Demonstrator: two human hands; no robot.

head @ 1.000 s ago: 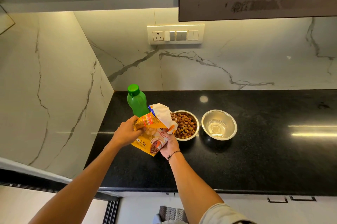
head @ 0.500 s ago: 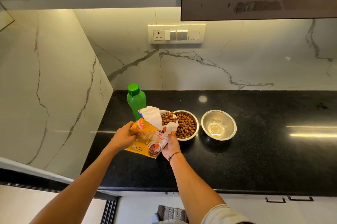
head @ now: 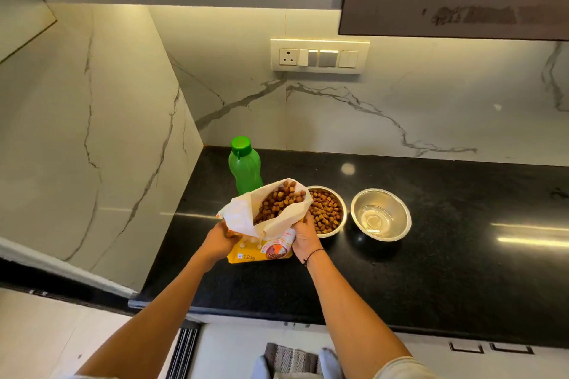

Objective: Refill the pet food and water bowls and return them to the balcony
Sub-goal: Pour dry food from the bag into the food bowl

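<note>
Left hand: the left hand [head: 219,240] grips the left side of the food bag [head: 265,226], fingers curled round its edge.
Right hand: the right hand [head: 303,238] clasps the bag's right side, thumb and fingers wrapped on it (a thin dark band sits at the wrist).
Food bag: yellow and orange, its white-lined mouth spread wide and turned up; brown kibble [head: 281,200] shows inside. Its base is at the counter [head: 462,270], near the front-left corner; whether it rests there I cannot tell.
Food bowl: the steel food bowl [head: 328,210] stands just right of the bag, full of kibble, partly hidden behind the bag's lip and the right hand.
Water bowl: the steel water bowl [head: 381,213] stands just beside the food bowl, to its right, with a little clear water at the bottom.
Bottle: a green bottle [head: 244,164], capped and upright, stands behind the bag, near the counter's back-left corner.
Wall: a switch plate [head: 319,55] is set in the marble above the counter's back edge.
</note>
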